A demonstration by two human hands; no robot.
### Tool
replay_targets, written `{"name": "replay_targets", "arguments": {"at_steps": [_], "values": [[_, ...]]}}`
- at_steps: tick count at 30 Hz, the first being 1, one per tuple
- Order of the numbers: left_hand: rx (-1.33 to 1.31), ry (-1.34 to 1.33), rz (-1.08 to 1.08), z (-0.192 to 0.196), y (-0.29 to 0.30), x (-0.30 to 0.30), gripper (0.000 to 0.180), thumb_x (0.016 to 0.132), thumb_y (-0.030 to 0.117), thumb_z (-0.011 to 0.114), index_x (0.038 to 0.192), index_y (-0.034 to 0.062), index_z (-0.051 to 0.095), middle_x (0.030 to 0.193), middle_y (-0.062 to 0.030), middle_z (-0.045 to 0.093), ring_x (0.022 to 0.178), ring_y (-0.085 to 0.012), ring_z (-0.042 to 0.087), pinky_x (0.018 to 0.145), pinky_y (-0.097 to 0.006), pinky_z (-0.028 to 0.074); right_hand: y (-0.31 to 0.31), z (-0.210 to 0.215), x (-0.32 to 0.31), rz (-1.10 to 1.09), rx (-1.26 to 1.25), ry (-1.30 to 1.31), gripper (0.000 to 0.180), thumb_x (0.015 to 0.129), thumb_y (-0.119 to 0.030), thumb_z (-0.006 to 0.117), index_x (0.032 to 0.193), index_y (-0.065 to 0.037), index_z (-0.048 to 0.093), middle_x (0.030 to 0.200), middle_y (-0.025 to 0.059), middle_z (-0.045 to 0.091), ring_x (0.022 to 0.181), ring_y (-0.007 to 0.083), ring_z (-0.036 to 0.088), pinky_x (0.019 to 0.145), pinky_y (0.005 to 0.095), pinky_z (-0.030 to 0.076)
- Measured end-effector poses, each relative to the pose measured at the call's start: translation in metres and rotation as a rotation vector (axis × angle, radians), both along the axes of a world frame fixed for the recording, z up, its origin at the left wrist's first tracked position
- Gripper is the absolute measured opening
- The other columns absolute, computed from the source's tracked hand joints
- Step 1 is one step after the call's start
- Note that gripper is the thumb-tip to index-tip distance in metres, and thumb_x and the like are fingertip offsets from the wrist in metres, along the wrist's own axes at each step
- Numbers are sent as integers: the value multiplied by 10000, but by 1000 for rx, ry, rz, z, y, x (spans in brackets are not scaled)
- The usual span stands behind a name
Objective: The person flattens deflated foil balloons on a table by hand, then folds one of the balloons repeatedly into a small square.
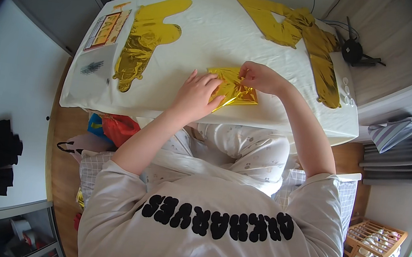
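Note:
A folded piece of shiny gold foil (pixel 244 97), which looks like a flat foil balloon, lies near the front edge of the white-covered table (pixel 203 29). My left hand (pixel 197 95) rests on its left side, fingers spread and thumb apart. At the foil's upper right, my right hand (pixel 260 78) pinches it between thumb and bent fingers. To the left lies a flat gold foil balloon (pixel 150 35) with rounded lobes. More flat gold foil (pixel 269 22) is spread along the far right, and a long gold strip (pixel 323 66) reaches down the table's right side.
A printed orange-and-white card (pixel 107 29) and a pale plastic sleeve (pixel 94 69) lie at the left edge. Black router-like equipment (pixel 352 50) with cables stands at the right, near small clear discs (pixel 346 90). Below the table is a red bag (pixel 118 128).

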State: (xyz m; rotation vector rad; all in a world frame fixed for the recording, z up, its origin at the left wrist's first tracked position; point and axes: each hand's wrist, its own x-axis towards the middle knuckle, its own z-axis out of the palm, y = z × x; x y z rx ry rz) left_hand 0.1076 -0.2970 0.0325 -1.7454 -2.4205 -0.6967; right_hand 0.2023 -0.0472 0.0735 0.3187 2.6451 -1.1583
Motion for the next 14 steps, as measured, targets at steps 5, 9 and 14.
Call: {"name": "replay_targets", "arguments": {"at_steps": [5, 9, 14], "values": [[-40, -135, -46, 14, 1, -10, 411, 959, 338, 670, 1267, 68, 634, 1366, -129, 609, 1232, -329, 594, 1101, -487, 423, -1, 0, 0, -7, -4, -4, 210, 916, -76, 658, 1111, -27, 598, 965, 84, 690, 884, 162, 636, 787, 305, 510], [-93, -58, -43, 23, 11, -20, 406, 956, 339, 676, 1258, 70, 648, 1368, -121, 605, 1224, -324, 593, 1064, -461, 441, -2, -2, -1, 3, 1, 14, 207, 914, -71, 667, 1103, -26, 596, 937, 76, 679, 872, 154, 626, 780, 300, 508], [48, 112, -190, 14, 34, -19, 455, 929, 397, 697, 1259, 87, 649, 1340, -149, 606, 1277, -321, 567, 1196, -478, 349, 6, -14, -2, 4, -53, 55, 260, 882, -164, 709, 1092, -44, 614, 899, 73, 678, 834, 177, 629, 740, 322, 502]]}}
